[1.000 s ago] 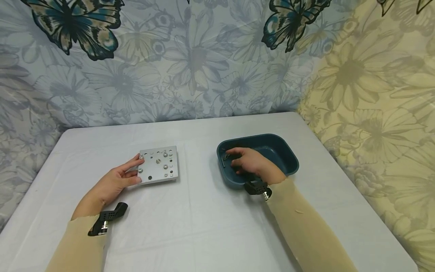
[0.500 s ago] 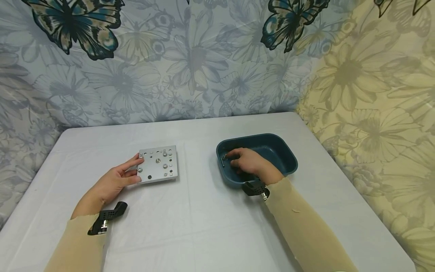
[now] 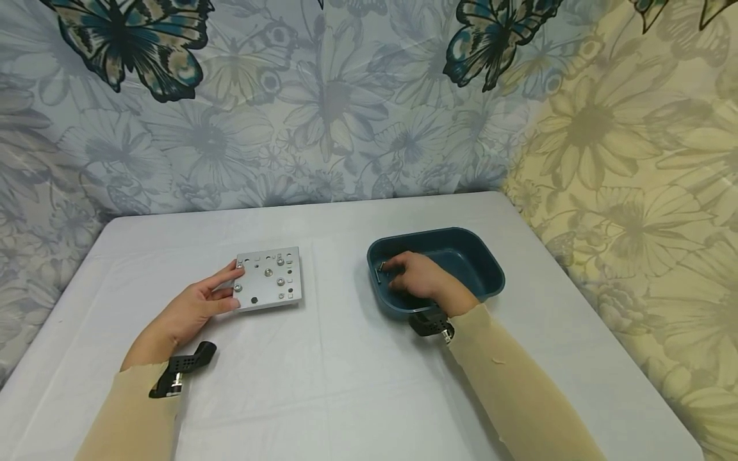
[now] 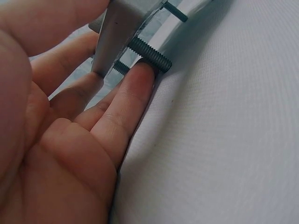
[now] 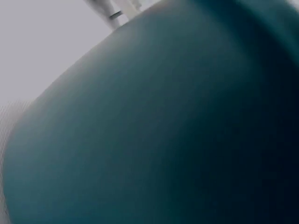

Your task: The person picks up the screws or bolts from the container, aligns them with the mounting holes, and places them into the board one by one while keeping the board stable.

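A silver metal plate [image 3: 268, 282] with holes and several bolt heads is held at its left edge by my left hand [image 3: 187, 314], thumb at the near corner. In the left wrist view, threaded bolts [image 4: 150, 55] stick out of the plate's underside, and one fingertip touches the longest. My right hand [image 3: 425, 278] reaches into a dark blue plastic bin [image 3: 475, 256], fingers bent down beside a few small screws [image 3: 378, 273] at its left end. Whether the fingertips pinch a screw is hidden. The bin's blurred wall [image 5: 117, 116] fills the right wrist view.
Both things lie on a table with a white cloth [image 3: 323, 384], the bin to the right of the plate. A patterned butterfly-and-flower curtain [image 3: 334, 109] hangs behind the table's far edge and along its right side.
My right hand's fingers have bent further and lower toward the screws in the bin, and the wrist has shifted slightly left. The left hand and the plate stay in place.
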Motion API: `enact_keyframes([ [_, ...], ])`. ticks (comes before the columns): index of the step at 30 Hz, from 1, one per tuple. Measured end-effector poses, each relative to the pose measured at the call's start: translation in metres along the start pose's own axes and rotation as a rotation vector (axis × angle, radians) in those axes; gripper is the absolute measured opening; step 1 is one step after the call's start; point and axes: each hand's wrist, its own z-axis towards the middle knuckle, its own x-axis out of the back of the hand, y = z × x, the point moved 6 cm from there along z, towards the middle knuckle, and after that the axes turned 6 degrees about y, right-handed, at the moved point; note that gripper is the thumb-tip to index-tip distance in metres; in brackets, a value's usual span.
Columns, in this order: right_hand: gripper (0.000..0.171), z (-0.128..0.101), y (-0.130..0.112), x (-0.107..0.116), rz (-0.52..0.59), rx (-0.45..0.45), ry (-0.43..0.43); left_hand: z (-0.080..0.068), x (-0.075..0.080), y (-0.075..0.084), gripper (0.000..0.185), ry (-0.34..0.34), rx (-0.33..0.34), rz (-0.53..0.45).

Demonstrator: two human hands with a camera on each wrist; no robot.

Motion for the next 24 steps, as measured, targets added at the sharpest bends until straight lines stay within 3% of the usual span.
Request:
enact_keyframes([
  [24, 0.021, 0.002, -0.014, -0.003, -0.277, 0.145, 0.102, 0.0, 0.0, 0.001, 0.074, -0.004, -0.001, -0.004],
])
